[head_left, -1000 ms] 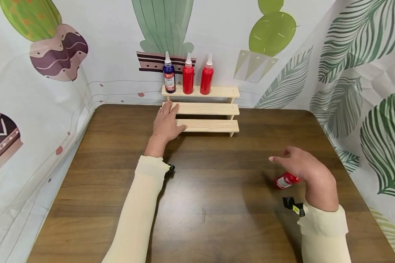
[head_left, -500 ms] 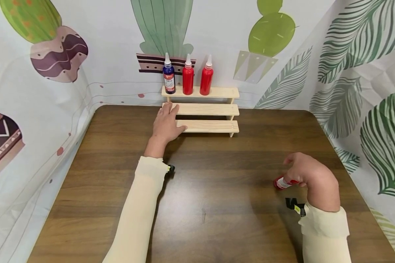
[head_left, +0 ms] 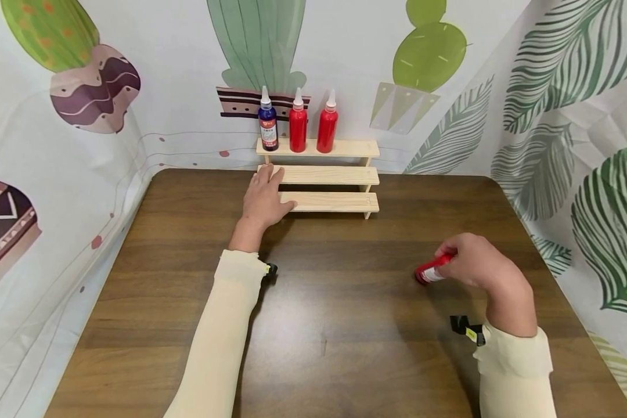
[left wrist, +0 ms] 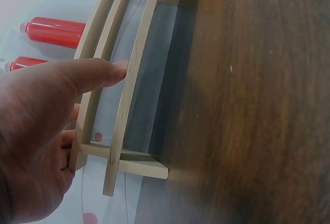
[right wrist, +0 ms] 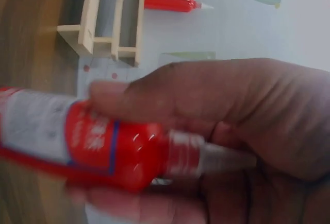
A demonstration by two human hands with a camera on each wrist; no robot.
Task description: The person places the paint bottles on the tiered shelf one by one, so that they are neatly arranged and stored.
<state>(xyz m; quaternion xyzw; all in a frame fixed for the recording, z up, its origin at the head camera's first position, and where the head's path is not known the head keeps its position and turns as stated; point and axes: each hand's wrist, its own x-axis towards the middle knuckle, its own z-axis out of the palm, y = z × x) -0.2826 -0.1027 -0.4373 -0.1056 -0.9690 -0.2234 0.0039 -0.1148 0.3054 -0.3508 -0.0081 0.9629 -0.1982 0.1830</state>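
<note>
My right hand [head_left: 472, 261] grips a red squeeze bottle [head_left: 429, 271] between thumb and fingers, around its upper body. The bottle tilts, its base toward the left and close over the table. In the right wrist view, its white label and clear pointed nozzle [right wrist: 227, 159] show, the nozzle pointing back into the palm. My left hand [head_left: 262, 198] rests on the left end of a three-step wooden rack [head_left: 329, 201]. Its fingers lie spread on the middle step, and the thumb [left wrist: 116, 73] touches the lowest step's edge.
On the rack's top step stand a blue bottle [head_left: 268, 128] at the left and two red bottles [head_left: 298, 129], all with white pointed tips. The brown wooden table [head_left: 313, 325] has rounded far corners. A patterned cloth [head_left: 183, 75] hangs behind the rack and along the sides.
My right hand has come down on the red bottle lying on the table, taken hold of it, and moved it left and away from me. The left hand has stayed on the rack.
</note>
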